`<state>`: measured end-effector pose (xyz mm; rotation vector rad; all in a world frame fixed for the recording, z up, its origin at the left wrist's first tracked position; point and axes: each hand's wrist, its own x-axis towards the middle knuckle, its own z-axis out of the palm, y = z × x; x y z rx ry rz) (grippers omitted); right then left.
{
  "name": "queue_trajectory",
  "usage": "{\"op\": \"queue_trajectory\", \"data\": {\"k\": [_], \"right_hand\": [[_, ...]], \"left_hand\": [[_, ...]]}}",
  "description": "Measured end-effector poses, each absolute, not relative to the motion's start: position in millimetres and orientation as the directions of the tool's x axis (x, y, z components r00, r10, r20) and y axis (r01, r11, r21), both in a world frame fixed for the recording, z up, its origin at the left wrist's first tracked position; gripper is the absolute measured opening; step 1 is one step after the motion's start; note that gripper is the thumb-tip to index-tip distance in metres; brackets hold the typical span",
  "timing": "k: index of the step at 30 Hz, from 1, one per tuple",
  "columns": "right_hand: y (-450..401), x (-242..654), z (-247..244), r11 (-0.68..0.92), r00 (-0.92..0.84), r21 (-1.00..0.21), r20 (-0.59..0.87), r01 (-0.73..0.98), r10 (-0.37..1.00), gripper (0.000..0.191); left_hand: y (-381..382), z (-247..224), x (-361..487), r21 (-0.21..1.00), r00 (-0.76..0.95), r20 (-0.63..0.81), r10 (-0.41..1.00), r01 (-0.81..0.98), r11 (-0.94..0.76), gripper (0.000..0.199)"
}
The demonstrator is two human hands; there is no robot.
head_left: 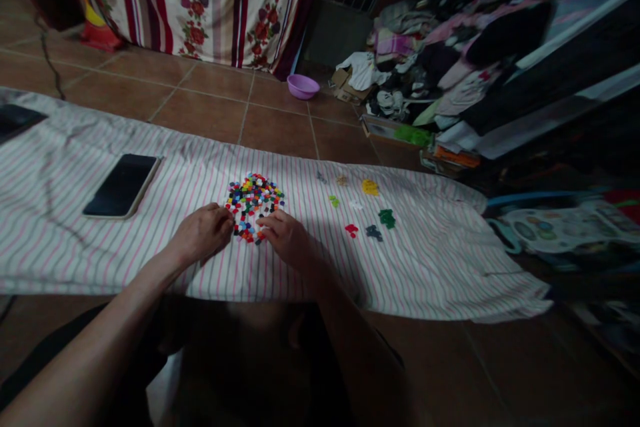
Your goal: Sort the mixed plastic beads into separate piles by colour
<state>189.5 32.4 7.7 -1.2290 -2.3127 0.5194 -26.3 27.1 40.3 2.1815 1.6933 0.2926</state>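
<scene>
A mixed pile of small coloured pieces (255,190), perhaps beads or buttons, lies on the striped cloth (165,260). My left hand (207,230) rests at the pile's left edge with its fingers curled in; whatever they hold, if anything, is hidden. From the right, my right hand (287,235) reaches to the pile's lower part, thumb and fingertips pinched together over the pieces. Right of it lie small single-colour groups: yellow (370,187), dark green (387,217), dark grey (373,233), red (351,231), light green (334,201), white (356,204) and tan (342,181).
A phone (123,185) lies on the cloth left of my hands, and another dark device (17,121) sits at the far left. Beyond the cloth, a purple basin (303,86) stands on the tiled floor near a floral curtain (200,7). Heaped clothes (440,47) fill the back right.
</scene>
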Motion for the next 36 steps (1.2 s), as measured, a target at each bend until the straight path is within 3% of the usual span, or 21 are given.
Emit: {"op": "queue_trajectory", "data": {"k": [5,10,18,29,36], "right_hand": [[35,187,7,0.521,-0.477,-0.517,0.229,0.679,0.848,0.011],[36,188,2,0.506,-0.438,-0.527,0.258,0.683,0.861,0.009],[35,192,5,0.505,-0.447,-0.556,0.250,0.660,0.859,0.013],[37,199,6,0.556,-0.496,-0.573,0.277,0.602,0.823,0.010],[37,199,5,0.546,-0.492,-0.570,0.263,0.615,0.830,0.010]], "left_hand": [[28,38,-22,0.468,0.181,0.133,0.974,0.855,-0.223,0.035],[41,26,-16,0.428,0.221,0.314,0.923,0.835,-0.346,0.038],[45,11,8,0.336,0.269,0.220,0.938,0.882,-0.332,0.049],[36,9,-5,0.276,0.386,0.272,0.881,0.846,-0.456,0.044],[24,10,-22,0.274,0.429,0.234,0.872,0.832,-0.483,0.044]]}}
